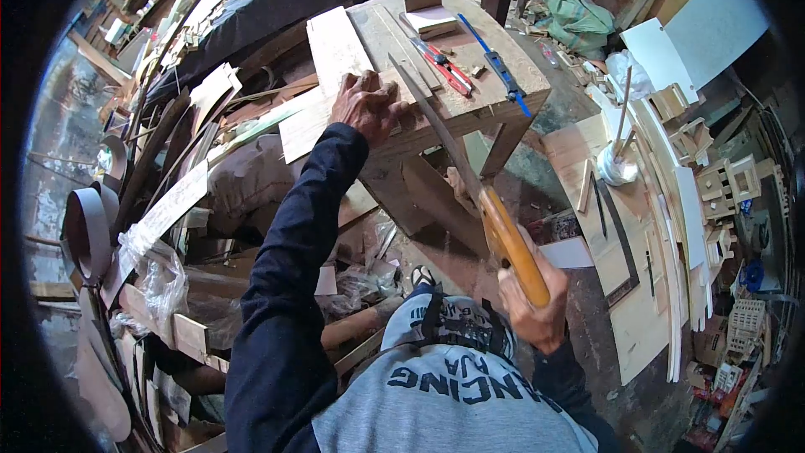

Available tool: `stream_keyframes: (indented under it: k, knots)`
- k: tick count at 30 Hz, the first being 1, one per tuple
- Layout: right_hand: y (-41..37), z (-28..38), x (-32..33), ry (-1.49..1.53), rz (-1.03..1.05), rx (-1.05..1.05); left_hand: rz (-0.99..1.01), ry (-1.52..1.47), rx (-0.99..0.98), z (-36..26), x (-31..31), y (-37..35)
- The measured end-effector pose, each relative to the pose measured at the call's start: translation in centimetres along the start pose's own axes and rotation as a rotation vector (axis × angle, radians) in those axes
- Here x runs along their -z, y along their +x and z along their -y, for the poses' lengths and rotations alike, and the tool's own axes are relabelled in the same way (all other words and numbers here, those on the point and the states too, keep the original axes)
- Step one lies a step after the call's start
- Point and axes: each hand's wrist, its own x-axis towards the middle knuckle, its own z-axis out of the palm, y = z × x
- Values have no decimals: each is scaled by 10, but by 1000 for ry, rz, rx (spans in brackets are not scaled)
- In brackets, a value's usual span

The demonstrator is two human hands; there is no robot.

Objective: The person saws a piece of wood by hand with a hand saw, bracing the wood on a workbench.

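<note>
My right hand [533,306] is wrapped round the orange wooden handle of a handsaw [453,149]. The blade slants up and left to the near edge of the small wooden workbench [524,59], beside my left hand. Pressed down on a pale board [340,42] at the bench's left edge is my left hand [366,106], its fingers bent. The board sticks out past the bench toward me. Right of the blade lie a red cutter [449,70], a blue tool with a long strip [501,74] and a small wooden block [432,21].
Wood scraps and plastic wrap [159,277] are piled on the left. To the right, long boards [625,285] lean beside a white container [616,165] holding sticks. A green sack [574,18] lies behind the bench. A foot [422,275] shows below.
</note>
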Motion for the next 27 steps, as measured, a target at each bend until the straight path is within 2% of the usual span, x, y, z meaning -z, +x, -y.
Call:
stream_keyframes:
  k: [3, 6, 9, 12, 15, 18, 19, 21, 27]
  knots:
    - [-15, 10, 3, -88, -1, 3, -52, 11, -3, -3, 2, -3]
    - [-14, 14, -1, -138, -31, 20, 7, 63, -58, 3, -2, -2]
    - [28, 10, -20, -91, -88, 217, -18, 45, -59, 11, -14, -5]
    - [74, 1, -46, -25, -60, 181, -3, 39, -81, 18, -11, -1]
    - [92, -15, -61, -56, -86, 207, 14, 7, -55, 10, -6, -3]
    - [91, -17, -57, 21, -62, 192, -42, 29, -80, 7, -6, -4]
    - [93, -28, -56, 53, -52, 192, -2, 17, -60, 4, -2, -3]
    - [89, -30, -52, 81, -49, 72, -28, 18, -14, 4, -4, -4]
    - [82, -50, -68, 44, -183, 250, 9, -73, 33, 9, -6, -1]
